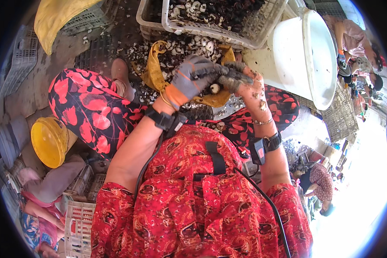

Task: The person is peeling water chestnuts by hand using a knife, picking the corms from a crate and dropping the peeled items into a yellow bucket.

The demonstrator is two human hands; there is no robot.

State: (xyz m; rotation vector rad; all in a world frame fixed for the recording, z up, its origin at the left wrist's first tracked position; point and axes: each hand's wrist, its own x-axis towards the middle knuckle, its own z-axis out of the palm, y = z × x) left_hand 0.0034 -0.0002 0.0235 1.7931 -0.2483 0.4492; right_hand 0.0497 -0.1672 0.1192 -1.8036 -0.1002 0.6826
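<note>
My left hand (195, 75), in a grey and orange glove, has its fingers bent towards my right hand. My right hand (242, 79) has dark, wet-looking covering on the fingers and bits stuck to palm and wrist. Their fingertips meet above a pile of shell pieces; whatever lies between them is hidden. A round pale piece with a dark spot (214, 88) shows just below the fingers. Around the pile lies a yellow cloth or sack (154, 66). Beyond it a plastic crate (209, 27) holds dark shells and whitish pieces.
A large white tub (292, 54) stands at the right, beside another crate (340, 111). A yellow bucket (48, 142) is by my left knee. Crates stack at the upper left (22, 59). Other people sit at the lower left (42, 206) and along the right (354, 38).
</note>
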